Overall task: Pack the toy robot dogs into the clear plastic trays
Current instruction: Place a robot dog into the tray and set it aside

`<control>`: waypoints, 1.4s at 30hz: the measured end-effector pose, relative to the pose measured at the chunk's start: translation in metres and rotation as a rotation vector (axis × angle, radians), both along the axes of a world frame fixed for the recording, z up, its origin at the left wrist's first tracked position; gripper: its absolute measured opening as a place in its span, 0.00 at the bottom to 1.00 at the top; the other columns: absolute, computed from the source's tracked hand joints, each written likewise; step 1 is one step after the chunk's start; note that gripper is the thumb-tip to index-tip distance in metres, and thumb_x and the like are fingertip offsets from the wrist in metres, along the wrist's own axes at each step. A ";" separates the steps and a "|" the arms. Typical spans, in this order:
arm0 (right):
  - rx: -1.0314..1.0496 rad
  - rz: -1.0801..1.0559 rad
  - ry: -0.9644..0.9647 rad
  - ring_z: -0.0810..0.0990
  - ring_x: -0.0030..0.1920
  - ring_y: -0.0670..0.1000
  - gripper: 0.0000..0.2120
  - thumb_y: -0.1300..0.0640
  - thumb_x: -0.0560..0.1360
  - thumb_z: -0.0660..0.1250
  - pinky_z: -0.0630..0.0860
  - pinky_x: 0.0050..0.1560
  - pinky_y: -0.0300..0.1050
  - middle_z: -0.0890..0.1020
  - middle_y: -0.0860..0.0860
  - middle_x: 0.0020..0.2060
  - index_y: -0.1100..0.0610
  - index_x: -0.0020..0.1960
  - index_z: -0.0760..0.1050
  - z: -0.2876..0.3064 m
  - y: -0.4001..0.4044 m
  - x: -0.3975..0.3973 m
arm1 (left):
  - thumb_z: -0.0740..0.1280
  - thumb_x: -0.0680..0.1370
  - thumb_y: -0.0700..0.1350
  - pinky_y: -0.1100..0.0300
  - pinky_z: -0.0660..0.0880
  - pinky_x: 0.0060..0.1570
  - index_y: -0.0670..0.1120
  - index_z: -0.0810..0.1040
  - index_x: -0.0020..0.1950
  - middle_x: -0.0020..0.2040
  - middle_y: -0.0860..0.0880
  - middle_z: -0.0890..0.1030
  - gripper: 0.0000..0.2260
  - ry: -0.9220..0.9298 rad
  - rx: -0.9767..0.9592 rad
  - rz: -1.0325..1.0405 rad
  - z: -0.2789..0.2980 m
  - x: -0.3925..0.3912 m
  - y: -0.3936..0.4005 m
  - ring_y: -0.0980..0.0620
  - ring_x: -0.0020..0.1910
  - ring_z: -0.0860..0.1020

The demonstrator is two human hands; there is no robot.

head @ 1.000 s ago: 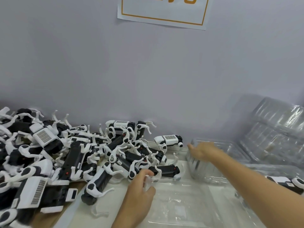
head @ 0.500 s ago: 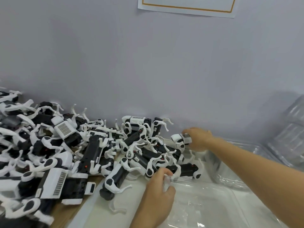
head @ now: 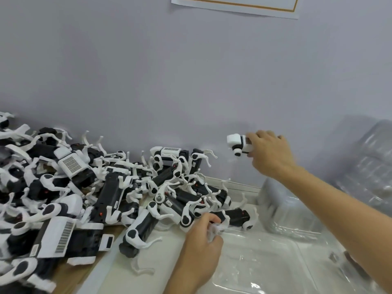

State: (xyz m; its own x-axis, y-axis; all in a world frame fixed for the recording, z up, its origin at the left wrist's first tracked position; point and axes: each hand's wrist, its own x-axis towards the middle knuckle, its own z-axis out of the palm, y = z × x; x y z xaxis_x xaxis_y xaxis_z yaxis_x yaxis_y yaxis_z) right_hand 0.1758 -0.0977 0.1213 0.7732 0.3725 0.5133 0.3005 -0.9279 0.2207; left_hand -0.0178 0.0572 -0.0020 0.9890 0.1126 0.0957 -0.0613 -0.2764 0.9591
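Note:
A big heap of black-and-white toy robot dogs [head: 101,187] covers the left half of the bench, up against the wall. My right hand [head: 269,153] grips one white toy dog [head: 238,144] and holds it in the air above the right end of the heap. My left hand [head: 201,240] pinches the near left corner of a clear plastic tray [head: 265,262] that lies flat in front of me. The tray's hollows look bare.
A stack of clear trays [head: 282,206] stands behind the flat tray, under my right forearm. More clear trays [head: 369,166] lean against the grey wall at the far right. A loose white leg piece [head: 142,270] lies by the heap's near edge.
My right hand reached to the heap, closed on a white toy dog and lifted it up and to the right. My left hand stayed on the tray corner.

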 end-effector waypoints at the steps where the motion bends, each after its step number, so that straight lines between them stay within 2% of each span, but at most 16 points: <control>1: 0.155 0.018 -0.017 0.74 0.58 0.57 0.23 0.55 0.75 0.68 0.67 0.52 0.52 0.77 0.52 0.58 0.53 0.68 0.66 0.008 -0.004 -0.010 | 0.61 0.81 0.41 0.76 0.67 0.36 0.55 0.74 0.54 0.54 0.54 0.75 0.09 0.006 -0.005 0.003 0.000 0.000 0.000 0.67 0.39 0.73; 4: 0.775 0.144 0.058 0.78 0.49 0.53 0.20 0.52 0.76 0.69 0.72 0.47 0.51 0.79 0.46 0.49 0.53 0.64 0.66 0.020 -0.013 -0.053 | 0.61 0.82 0.41 0.76 0.66 0.37 0.55 0.74 0.55 0.53 0.56 0.75 0.09 0.023 -0.017 0.017 -0.001 -0.001 -0.002 0.64 0.45 0.73; 6: 1.079 0.227 0.067 0.79 0.42 0.42 0.13 0.49 0.76 0.69 0.74 0.41 0.41 0.79 0.40 0.42 0.49 0.57 0.68 0.014 -0.017 -0.089 | 0.61 0.82 0.41 0.76 0.68 0.37 0.55 0.75 0.55 0.53 0.56 0.76 0.09 0.028 -0.020 0.022 0.000 -0.003 -0.004 0.65 0.43 0.74; 8: 1.302 0.288 0.097 0.77 0.33 0.38 0.04 0.50 0.78 0.65 0.71 0.34 0.31 0.79 0.39 0.33 0.49 0.48 0.70 -0.002 -0.018 -0.121 | 0.61 0.83 0.42 0.76 0.69 0.37 0.55 0.75 0.55 0.52 0.55 0.77 0.08 0.028 -0.013 0.022 0.002 -0.004 -0.006 0.68 0.39 0.74; 10: 1.484 0.337 0.225 0.75 0.30 0.41 0.10 0.52 0.79 0.60 0.70 0.32 0.33 0.78 0.47 0.29 0.57 0.43 0.71 -0.020 -0.019 -0.146 | 0.61 0.83 0.42 0.74 0.69 0.38 0.55 0.75 0.54 0.51 0.53 0.78 0.08 0.022 0.011 0.031 0.003 -0.005 -0.007 0.67 0.38 0.74; 11: 1.522 0.332 0.314 0.75 0.32 0.46 0.14 0.51 0.79 0.59 0.73 0.34 0.40 0.79 0.55 0.33 0.62 0.45 0.72 -0.029 -0.020 -0.155 | 0.60 0.83 0.43 0.73 0.69 0.38 0.54 0.75 0.54 0.51 0.52 0.78 0.07 0.020 0.024 0.037 0.004 -0.005 -0.008 0.64 0.40 0.74; 12: 1.536 0.320 0.399 0.76 0.34 0.50 0.17 0.50 0.78 0.58 0.73 0.36 0.47 0.80 0.61 0.38 0.65 0.47 0.73 -0.036 -0.023 -0.161 | 0.60 0.83 0.43 0.73 0.68 0.38 0.54 0.75 0.53 0.51 0.52 0.78 0.07 0.021 0.037 0.041 0.005 -0.006 -0.009 0.60 0.41 0.74; 14: 1.472 0.312 0.552 0.76 0.34 0.53 0.19 0.48 0.77 0.58 0.72 0.35 0.50 0.79 0.66 0.41 0.65 0.48 0.74 -0.042 -0.032 -0.170 | 0.60 0.84 0.43 0.73 0.68 0.37 0.54 0.75 0.53 0.51 0.51 0.78 0.07 0.038 0.063 0.044 0.007 -0.006 -0.011 0.56 0.42 0.74; 16: 1.323 0.299 0.666 0.76 0.32 0.51 0.15 0.47 0.79 0.61 0.71 0.34 0.47 0.79 0.62 0.36 0.58 0.43 0.76 -0.045 -0.042 -0.174 | 0.59 0.84 0.43 0.74 0.67 0.35 0.55 0.74 0.53 0.50 0.50 0.78 0.07 0.066 0.079 0.052 0.009 -0.006 -0.013 0.55 0.42 0.73; 18: 1.200 0.300 0.731 0.75 0.30 0.48 0.13 0.46 0.79 0.65 0.70 0.31 0.40 0.78 0.50 0.29 0.49 0.37 0.75 -0.050 -0.052 -0.177 | 0.58 0.84 0.42 0.75 0.66 0.34 0.55 0.73 0.54 0.50 0.52 0.78 0.08 0.091 0.101 0.052 0.012 -0.006 -0.014 0.56 0.41 0.72; 21: 1.183 0.242 0.729 0.77 0.31 0.43 0.06 0.48 0.75 0.72 0.70 0.29 0.33 0.81 0.44 0.32 0.44 0.45 0.74 -0.055 -0.057 -0.177 | 0.59 0.83 0.41 0.75 0.66 0.36 0.56 0.74 0.56 0.51 0.58 0.77 0.10 0.109 0.108 0.063 0.014 -0.007 -0.015 0.62 0.42 0.73; 25: 1.217 0.214 0.732 0.82 0.34 0.45 0.12 0.50 0.73 0.75 0.75 0.30 0.35 0.83 0.41 0.37 0.44 0.51 0.73 -0.058 -0.063 -0.178 | 0.61 0.83 0.46 0.71 0.68 0.44 0.59 0.77 0.58 0.53 0.63 0.77 0.09 0.098 -0.021 0.131 0.008 -0.016 -0.021 0.69 0.50 0.73; 28: 1.166 0.275 0.729 0.83 0.35 0.48 0.11 0.52 0.70 0.77 0.77 0.33 0.37 0.83 0.43 0.37 0.41 0.47 0.78 -0.059 -0.067 -0.178 | 0.64 0.82 0.46 0.63 0.70 0.48 0.61 0.80 0.56 0.55 0.62 0.79 0.10 0.102 -0.149 0.156 0.003 -0.018 -0.020 0.62 0.56 0.75; 32: 1.017 0.264 0.731 0.82 0.42 0.42 0.14 0.54 0.67 0.79 0.78 0.44 0.38 0.83 0.40 0.41 0.40 0.48 0.81 -0.063 -0.068 -0.174 | 0.64 0.82 0.45 0.62 0.70 0.48 0.62 0.81 0.54 0.53 0.60 0.81 0.11 0.101 -0.134 0.144 0.002 -0.009 -0.013 0.61 0.55 0.77; 36: 0.934 0.293 0.745 0.80 0.38 0.38 0.14 0.56 0.68 0.78 0.71 0.37 0.26 0.81 0.34 0.40 0.40 0.48 0.80 -0.067 -0.065 -0.178 | 0.65 0.81 0.41 0.57 0.72 0.55 0.64 0.81 0.51 0.55 0.55 0.80 0.16 0.109 -0.174 0.116 0.001 -0.002 -0.012 0.56 0.57 0.77; 42: 0.770 0.285 0.702 0.78 0.44 0.40 0.14 0.54 0.66 0.80 0.71 0.41 0.30 0.80 0.40 0.43 0.42 0.46 0.80 -0.080 -0.046 -0.175 | 0.64 0.78 0.37 0.51 0.73 0.62 0.61 0.82 0.48 0.56 0.49 0.80 0.18 0.136 -0.230 0.102 -0.001 0.004 -0.009 0.50 0.58 0.79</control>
State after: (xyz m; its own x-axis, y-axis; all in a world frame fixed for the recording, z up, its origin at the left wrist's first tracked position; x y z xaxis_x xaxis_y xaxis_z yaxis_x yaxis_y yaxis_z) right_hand 0.0008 -0.1438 0.0413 0.9218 0.3521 0.1623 0.3596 -0.6198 -0.6976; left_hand -0.0140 0.0484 -0.0035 0.9736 0.2153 -0.0763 0.0887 -0.0485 0.9949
